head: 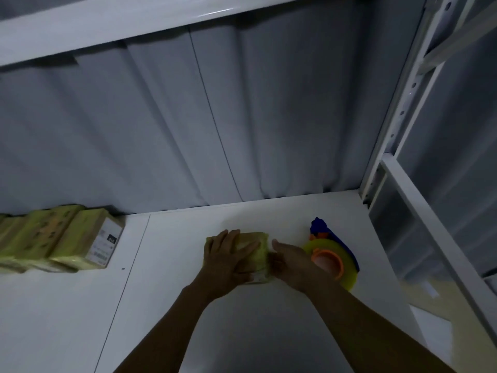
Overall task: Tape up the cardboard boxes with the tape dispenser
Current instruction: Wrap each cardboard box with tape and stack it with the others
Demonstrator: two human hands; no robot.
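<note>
The left hand (228, 254) lies flat, fingers straight, on top of a small cardboard box (259, 247) wrapped in yellowish tape. The right hand (291, 261) presses against the box's right side, fingers loosely extended and gripping nothing. Just beside the right hand, partly hidden by its wrist, the tape dispenser (334, 255) lies on the white desk (174, 238), apart from the box. Well to the left sits a row of taped boxes (67, 238). Behind hangs a grey curtain (215, 117); a white metal rack (403, 103) rises on the right.
</note>
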